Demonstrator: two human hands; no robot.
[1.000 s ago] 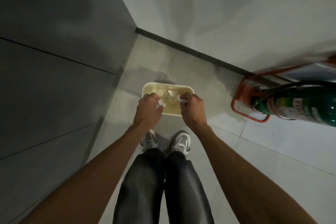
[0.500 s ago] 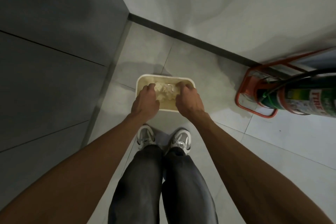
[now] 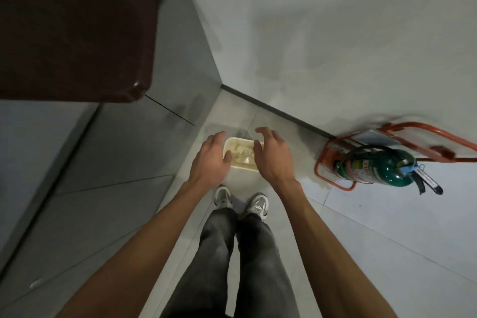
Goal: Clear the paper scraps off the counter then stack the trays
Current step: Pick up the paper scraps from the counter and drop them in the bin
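Downward head view, recorded at one instant.

Centre frame: left hand (image 3: 209, 160) and right hand (image 3: 274, 160), both palm-down with fingers spread and slack, nothing grasped in either. Positioned on either side of a cream rectangular plastic bin (image 3: 245, 167) on the pale tiled floor (image 3: 387, 240); left fingertips overlapped the bin's left rim and right fingertips its right rim, contact not determinable.

Inside the bin: crumpled white paper scraps (image 3: 241, 153), heaped loosely between the two hands.

Upper left of frame: dark brown, round-cornered plastic tray (image 3: 72, 33), flat on the grey counter (image 3: 38, 131), near corner just at the counter's edge. Well apart from both hands.

Lower centre: dark grey trousers (image 3: 240, 253) and a pair of white-and-grey trainers (image 3: 223, 196), toes pointed at the bin and just short of it.

Right of frame: green fire extinguisher (image 3: 374, 166), seated in an orange-red metal stand (image 3: 333, 152) against the pale wall (image 3: 335, 33), black hose and blue tag at its head. Apart from the bin, on the same floor.
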